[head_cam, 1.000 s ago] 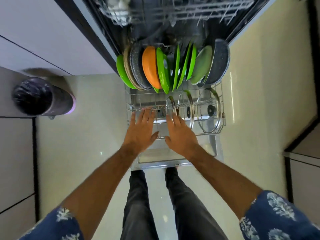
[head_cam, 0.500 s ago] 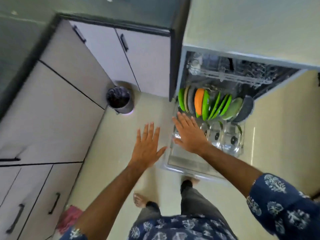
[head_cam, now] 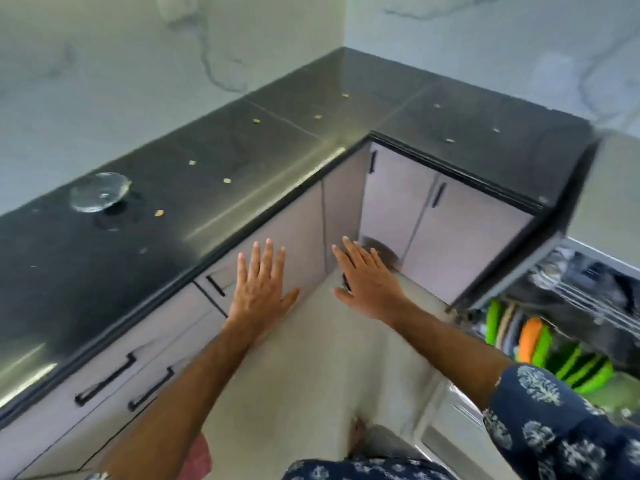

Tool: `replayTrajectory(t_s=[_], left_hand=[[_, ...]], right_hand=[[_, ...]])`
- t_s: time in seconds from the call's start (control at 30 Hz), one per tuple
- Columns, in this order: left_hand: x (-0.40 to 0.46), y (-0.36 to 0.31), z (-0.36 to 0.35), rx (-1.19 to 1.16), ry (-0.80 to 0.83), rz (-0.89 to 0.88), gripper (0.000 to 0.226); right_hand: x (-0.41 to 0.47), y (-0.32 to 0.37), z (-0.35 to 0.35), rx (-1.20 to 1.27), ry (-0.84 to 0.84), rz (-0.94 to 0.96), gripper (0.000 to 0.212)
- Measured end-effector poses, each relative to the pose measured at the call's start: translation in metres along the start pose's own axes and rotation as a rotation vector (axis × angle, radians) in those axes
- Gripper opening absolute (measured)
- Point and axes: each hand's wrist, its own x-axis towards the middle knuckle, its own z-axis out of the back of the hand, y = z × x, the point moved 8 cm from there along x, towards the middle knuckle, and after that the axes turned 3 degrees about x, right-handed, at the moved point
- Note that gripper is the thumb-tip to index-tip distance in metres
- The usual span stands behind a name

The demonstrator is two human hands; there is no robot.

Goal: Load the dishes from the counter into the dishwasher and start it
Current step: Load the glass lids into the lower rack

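Note:
A clear glass bowl (head_cam: pixel 98 191) stands on the black L-shaped counter (head_cam: pixel 263 147) at the left. My left hand (head_cam: pixel 259 289) and my right hand (head_cam: pixel 367 282) are both held out flat in the air in front of the cabinets, fingers straight, holding nothing. The open dishwasher (head_cam: pixel 568 306) is at the right edge. Its lower rack holds upright green plates (head_cam: pixel 581 368) and an orange plate (head_cam: pixel 530 337), blurred by motion. The upper rack (head_cam: pixel 588 289) shows above them.
Pale cabinet doors with black handles (head_cam: pixel 104 379) run under the counter. A dark bin (head_cam: pixel 379 252) sits in the corner, partly hidden behind my right hand. A pink cloth (head_cam: pixel 199 459) lies on the light floor. Small yellow crumbs (head_cam: pixel 158 213) dot the counter.
My view has swung left and up from the dishwasher rack to the counter. Both hands left the lower rack and now hover open in front of the cabinets.

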Motion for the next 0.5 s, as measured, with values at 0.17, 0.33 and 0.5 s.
replayTrajectory(t_s=[0.17,0.33,0.5], left_hand=[[0.001,0.115,0.000,0.022,0.043,0.208,0.088],[0.006,0.223,-0.011,-0.006,0.050,0.406,0.086],[0.019,0.319,-0.027,-0.253,0.017,0.630,0.078]], right_hand=[[0.102,0.079,0.003,0.002,0.004,0.203,0.088],[0.207,0.150,-0.003,0.036,0.025,0.352,0.084],[0.298,0.202,-0.014,0.053,0.099,0.488,0.080]])
